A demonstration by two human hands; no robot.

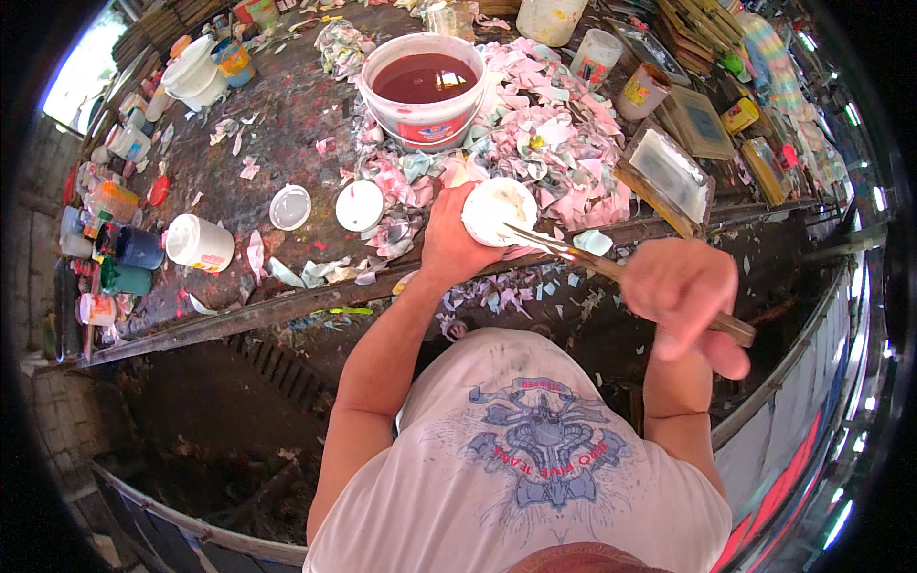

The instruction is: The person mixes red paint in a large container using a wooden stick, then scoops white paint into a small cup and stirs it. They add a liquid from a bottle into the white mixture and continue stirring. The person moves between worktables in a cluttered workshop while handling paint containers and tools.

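Note:
My left hand (451, 241) is closed round the left side of a small white tub (500, 207) at the bench's near edge. White, smeared stuff shows at the tub's mouth. In my right hand (683, 291) is a long wooden stick (599, 264), gripped near its back end. Its pale, coated tip reaches over the rim into the tub; how deep it goes I cannot tell. Just beyond the tub stands a large white bucket (420, 136) of dark red liquid. Left of my left hand lie a white round lid (360, 206) and a greyish round lid (290, 207).
Pink and grey scraps (564, 143) are heaped around the bucket. Framed screens (669, 177) and a stained cup (643, 92) occupy the right side. A white tub (200, 243) lies tipped at left, near several paint containers (138, 246). The bench edge (239, 323) runs before me.

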